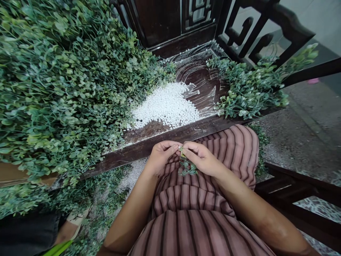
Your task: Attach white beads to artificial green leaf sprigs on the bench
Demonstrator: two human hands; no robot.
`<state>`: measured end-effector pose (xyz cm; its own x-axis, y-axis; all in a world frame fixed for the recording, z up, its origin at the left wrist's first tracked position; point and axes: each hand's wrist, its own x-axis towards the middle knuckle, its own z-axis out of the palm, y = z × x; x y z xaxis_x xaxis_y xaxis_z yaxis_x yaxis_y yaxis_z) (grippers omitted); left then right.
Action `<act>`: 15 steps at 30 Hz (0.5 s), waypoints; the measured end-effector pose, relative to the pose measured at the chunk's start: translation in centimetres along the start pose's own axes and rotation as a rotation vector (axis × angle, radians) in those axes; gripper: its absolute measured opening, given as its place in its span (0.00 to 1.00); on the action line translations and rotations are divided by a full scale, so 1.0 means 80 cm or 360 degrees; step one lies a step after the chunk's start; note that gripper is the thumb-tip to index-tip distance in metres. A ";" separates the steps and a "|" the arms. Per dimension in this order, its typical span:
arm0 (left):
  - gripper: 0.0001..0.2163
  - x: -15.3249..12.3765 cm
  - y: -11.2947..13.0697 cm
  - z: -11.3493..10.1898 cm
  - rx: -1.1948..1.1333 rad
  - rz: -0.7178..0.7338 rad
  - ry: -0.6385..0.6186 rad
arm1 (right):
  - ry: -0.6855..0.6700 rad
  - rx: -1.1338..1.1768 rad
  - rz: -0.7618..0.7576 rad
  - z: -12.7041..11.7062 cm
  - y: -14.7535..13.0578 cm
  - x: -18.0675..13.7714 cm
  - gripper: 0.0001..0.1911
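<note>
Above my lap, my left hand (pixel 163 156) and my right hand (pixel 201 157) meet fingertip to fingertip. Between my right thumb and fingers is a small sprig of artificial greenery (pixel 188 168), its leaves hanging below the hand. My left thumb and forefinger pinch at the sprig's upper end, where a tiny white bit like a bead (pixel 180 145) shows; the fingers partly hide it. Just beyond my hands, a heap of small white beads (pixel 167 106) lies on the dark wooden bench seat (pixel 176 133).
A large mass of artificial greenery (pixel 66 81) covers the bench's left side. A smaller bunch of sprigs (pixel 247 85) lies by the right armrest (pixel 266 32). More greenery and scattered beads are on the floor. Another person's foot (pixel 68 227) shows at lower left, and a dark wooden stool (pixel 298 199) at right.
</note>
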<state>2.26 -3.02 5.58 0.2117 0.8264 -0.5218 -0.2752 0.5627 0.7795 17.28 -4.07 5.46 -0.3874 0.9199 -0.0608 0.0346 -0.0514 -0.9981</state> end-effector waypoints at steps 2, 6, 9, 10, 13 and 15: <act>0.14 0.000 -0.001 0.000 0.0010 -0.0003 0.0016 | 0.0006 -0.0022 -0.0003 -0.001 -0.001 0.000 0.19; 0.13 -0.002 -0.002 0.004 0.0091 0.0074 0.0078 | 0.0049 -0.0054 0.0010 -0.001 -0.001 0.002 0.20; 0.11 -0.003 -0.001 0.008 0.0160 0.0155 0.0119 | 0.0066 -0.0072 0.0035 -0.001 -0.003 0.002 0.20; 0.10 -0.004 -0.001 0.009 0.0195 0.0186 0.0125 | 0.0069 -0.0074 0.0052 -0.001 -0.004 0.002 0.19; 0.07 -0.004 0.003 0.010 0.0321 0.0275 0.0118 | 0.0089 -0.0071 0.0101 -0.001 -0.005 0.001 0.19; 0.06 -0.002 0.004 0.010 0.0374 0.0315 0.0101 | 0.0102 -0.0064 0.0106 -0.001 -0.003 0.000 0.19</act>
<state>2.88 -3.02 6.19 0.1145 0.9233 -0.3665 -0.0794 0.3763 0.9231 17.36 -3.99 5.72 -0.3231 0.9381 -0.1246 0.0958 -0.0985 -0.9905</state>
